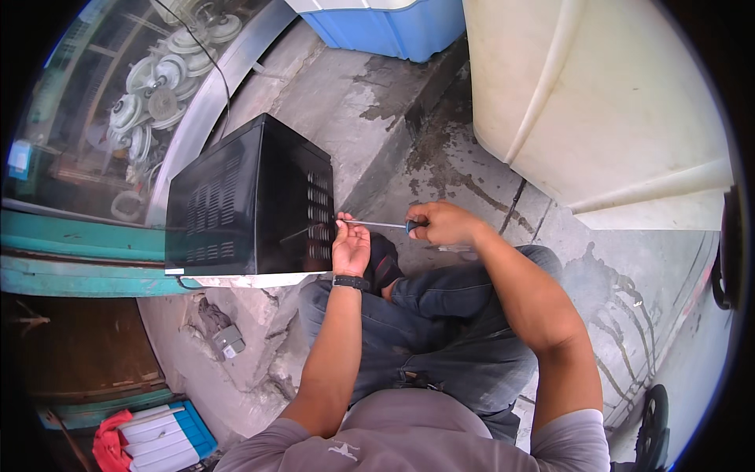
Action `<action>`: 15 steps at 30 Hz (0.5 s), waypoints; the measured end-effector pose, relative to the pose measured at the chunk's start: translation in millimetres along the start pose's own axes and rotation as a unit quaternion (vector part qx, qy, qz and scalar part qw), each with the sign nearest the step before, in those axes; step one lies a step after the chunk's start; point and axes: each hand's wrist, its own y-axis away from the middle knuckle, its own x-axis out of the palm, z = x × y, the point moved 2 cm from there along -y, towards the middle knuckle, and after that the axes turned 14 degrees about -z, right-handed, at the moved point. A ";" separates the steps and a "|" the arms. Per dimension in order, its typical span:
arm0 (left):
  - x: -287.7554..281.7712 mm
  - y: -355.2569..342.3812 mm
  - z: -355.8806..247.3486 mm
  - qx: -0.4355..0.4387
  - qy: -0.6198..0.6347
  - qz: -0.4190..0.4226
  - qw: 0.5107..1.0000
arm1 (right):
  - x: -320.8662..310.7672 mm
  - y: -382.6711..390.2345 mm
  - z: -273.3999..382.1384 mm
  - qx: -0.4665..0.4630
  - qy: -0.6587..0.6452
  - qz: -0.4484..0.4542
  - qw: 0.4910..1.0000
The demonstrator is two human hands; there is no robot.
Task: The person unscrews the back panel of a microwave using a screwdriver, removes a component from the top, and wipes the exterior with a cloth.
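A black metal appliance with slotted vents, by its look a microwave oven [271,189], stands left of centre. My right hand [450,223] is closed around the dark blue handle of a long screwdriver [377,224], whose shaft lies nearly level and points left at the appliance's vented side. My left hand [351,252], palm up with a dark band on the wrist, pinches the shaft near its tip, close against the casing edge. The fingers hide the tip itself, so any screw there cannot be made out.
A glass case [94,102] with several round white parts stands left, on a teal frame [94,271]. Behind is a blue and white container [377,31]; a big cream tank [598,102] fills the far right. Broken concrete [267,346] and a grey block [229,341] lie below the appliance.
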 end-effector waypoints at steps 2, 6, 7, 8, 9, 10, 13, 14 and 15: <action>0.8 -0.9 -1.1 0.035 -0.007 -0.020 0.999 | 2.3 0.4 8.6 -0.272 0.263 -0.177 0.909; 5.1 -4.3 1.9 0.008 0.026 -0.024 0.999 | -2.9 -7.4 13.4 -0.300 0.281 -0.210 0.887; 6.0 -5.4 0.6 0.009 0.026 -0.025 0.999 | -5.0 -7.8 13.9 -0.305 0.286 -0.212 0.883; 6.0 -6.2 -0.8 0.008 0.025 -0.030 0.999 | -5.1 -9.3 13.6 -0.310 0.291 -0.213 0.880; 5.8 -6.9 -1.9 0.007 0.024 -0.036 0.999 | -1.8 -11.3 12.5 -0.311 0.290 -0.210 0.880; 5.6 -7.4 -2.6 0.009 0.025 -0.038 0.999 | 2.9 -12.2 11.5 -0.317 0.289 -0.224 0.875; 7.4 -10.8 -2.9 0.004 0.043 -0.038 0.998 | 5.8 -15.8 9.5 -0.326 0.284 -0.235 0.871; 7.1 -10.1 -1.3 0.010 0.034 -0.042 0.998 | 5.1 -15.8 8.5 -0.324 0.279 -0.232 0.874; 7.4 -9.7 0.2 0.017 0.024 -0.045 0.999 | 4.7 -15.9 7.8 -0.324 0.279 -0.232 0.874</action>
